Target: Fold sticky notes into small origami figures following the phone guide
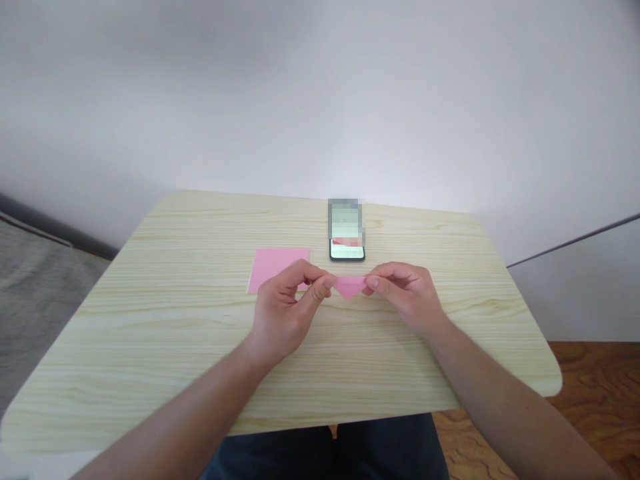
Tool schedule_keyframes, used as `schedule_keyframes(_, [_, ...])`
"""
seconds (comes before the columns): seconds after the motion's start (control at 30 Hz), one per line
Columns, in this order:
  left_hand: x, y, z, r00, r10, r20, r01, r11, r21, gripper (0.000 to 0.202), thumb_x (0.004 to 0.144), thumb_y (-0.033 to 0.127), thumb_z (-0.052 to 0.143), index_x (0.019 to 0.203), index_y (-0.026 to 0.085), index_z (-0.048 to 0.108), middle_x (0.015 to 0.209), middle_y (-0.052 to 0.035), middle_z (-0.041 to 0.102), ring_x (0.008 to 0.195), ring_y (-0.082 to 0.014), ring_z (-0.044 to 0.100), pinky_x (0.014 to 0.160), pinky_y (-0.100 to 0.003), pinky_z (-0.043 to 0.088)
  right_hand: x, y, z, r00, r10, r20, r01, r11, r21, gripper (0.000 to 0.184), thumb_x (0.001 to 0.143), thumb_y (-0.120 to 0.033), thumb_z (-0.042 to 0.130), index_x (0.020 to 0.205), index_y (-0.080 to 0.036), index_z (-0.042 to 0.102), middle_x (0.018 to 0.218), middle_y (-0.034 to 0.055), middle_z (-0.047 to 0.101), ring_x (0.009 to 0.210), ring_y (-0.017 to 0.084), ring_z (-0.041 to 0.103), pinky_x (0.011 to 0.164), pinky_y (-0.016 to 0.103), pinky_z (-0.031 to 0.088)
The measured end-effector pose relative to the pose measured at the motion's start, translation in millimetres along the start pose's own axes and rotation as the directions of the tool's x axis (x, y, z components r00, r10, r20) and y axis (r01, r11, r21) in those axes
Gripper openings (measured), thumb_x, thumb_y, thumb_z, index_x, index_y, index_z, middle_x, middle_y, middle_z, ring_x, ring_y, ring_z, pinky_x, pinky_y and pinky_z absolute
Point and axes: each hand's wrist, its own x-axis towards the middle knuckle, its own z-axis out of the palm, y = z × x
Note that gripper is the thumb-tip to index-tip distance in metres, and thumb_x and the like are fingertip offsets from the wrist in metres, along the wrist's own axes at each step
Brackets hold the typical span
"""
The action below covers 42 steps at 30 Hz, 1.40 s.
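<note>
L hand (285, 303) & R hand (406, 293) pinched pink paper (349, 287), prob. folded to triangle; spare pink sheet (273, 267) lay flat, unfolded.

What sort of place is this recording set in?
Likely a plain room at home: a pale wood-grain table against a bare white wall, a brown wood-pattern floor, and a black smartphone lying beyond the folded pink paper triangle.

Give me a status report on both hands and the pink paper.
Left hand, right hand: each pinching one end of the folded pink paper. Flat pink sheet and phone lie beyond on the table, not in the way.
</note>
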Motion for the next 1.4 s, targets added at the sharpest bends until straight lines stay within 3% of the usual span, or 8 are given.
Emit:
schedule_keyframes(0.23, [0,-3,2.8,1.0,-0.007,0.008,0.007,1.0,-0.019,0.014,0.09,0.033,0.076,0.097,0.021,0.074,0.084,-0.0028,0.072,0.078,-0.016,0.063,0.073,-0.031,0.051,0,-1,5,0.999,-0.016,-0.048,0.016,1.0,0.0,0.017,0.083,-0.039,0.082,0.086,-0.022,0.079,0.08,0.0028,0.077,0.074,0.017,0.07,0.069,0.031,0.057])
schedule_keyframes(0.43, [0,1,6.4,0.998,0.048,0.047,-0.053,0.992,0.111,0.006,0.092,0.026,0.071,0.09,0.02,0.072,0.082,-0.0008,0.07,0.078,-0.0143,0.061,0.074,-0.029,0.05,2,-2,6,0.995,-0.086,-0.042,0.086,0.996,-0.012,0.012,0.085,-0.034,0.081,0.089,-0.023,0.079,0.084,0.0028,0.076,0.077,0.017,0.068,0.072,0.032,0.055])
schedule_keyframes(0.57, [0,1,7.0,0.993,0.101,0.068,-0.111,0.98,0.165,0.007,0.094,0.025,0.068,0.096,0.021,0.073,0.084,-0.0017,0.07,0.077,-0.0146,0.061,0.074,-0.03,0.05,0,-1,9,0.979,-0.201,-0.032,0.196,0.973,-0.125,0.013,0.088,-0.031,0.078,0.1,-0.025,0.078,0.093,0.0048,0.075,0.085,0.02,0.068,0.079,0.037,0.056])
schedule_keyframes(0.67, [-1,-1,8.6,0.987,0.133,0.092,-0.149,0.97,0.193,0.008,0.095,0.024,0.066,0.098,0.021,0.072,0.084,-0.0021,0.068,0.08,-0.0154,0.061,0.075,-0.03,0.05,-2,-3,14,0.939,-0.34,-0.05,0.319,0.918,-0.237,0.021,0.087,-0.025,0.078,0.107,-0.028,0.076,0.098,0.0051,0.073,0.091,0.022,0.067,0.083,0.041,0.056])
schedule_keyframes(0.8, [-2,-1,11.1,0.981,0.161,0.11,-0.183,0.955,0.232,0.01,0.094,0.022,0.065,0.101,0.021,0.072,0.085,-0.0028,0.067,0.08,-0.016,0.061,0.076,-0.031,0.05,-4,-5,17,0.888,-0.456,-0.057,0.409,0.841,-0.354,0.022,0.086,-0.018,0.077,0.104,-0.03,0.077,0.097,0.0051,0.069,0.09,0.022,0.067,0.081,0.041,0.056])
schedule_keyframes(1.0, [-2,0,11.9,0.979,0.177,0.103,-0.199,0.943,0.266,0.012,0.095,0.023,0.064,0.104,0.021,0.073,0.084,-0.0035,0.069,0.08,-0.0167,0.062,0.075,-0.032,0.051,-5,-6,16,0.896,-0.443,-0.034,0.393,0.826,-0.403,0.019,0.087,-0.018,0.074,0.101,-0.029,0.077,0.094,0.0054,0.068,0.087,0.022,0.066,0.078,0.04,0.056])
schedule_keyframes(1.4, [-3,-2,12.6,0.959,0.259,0.115,-0.28,0.925,0.256,0.016,0.092,0.017,0.067,0.106,0.022,0.072,0.082,-0.0028,0.067,0.078,-0.0169,0.06,0.074,-0.034,0.048,-5,-8,16,0.93,-0.366,-0.016,0.341,0.881,-0.327,0.01,0.089,-0.018,0.072,0.095,-0.026,0.073,0.089,0.0038,0.07,0.085,0.021,0.066,0.079,0.04,0.054])
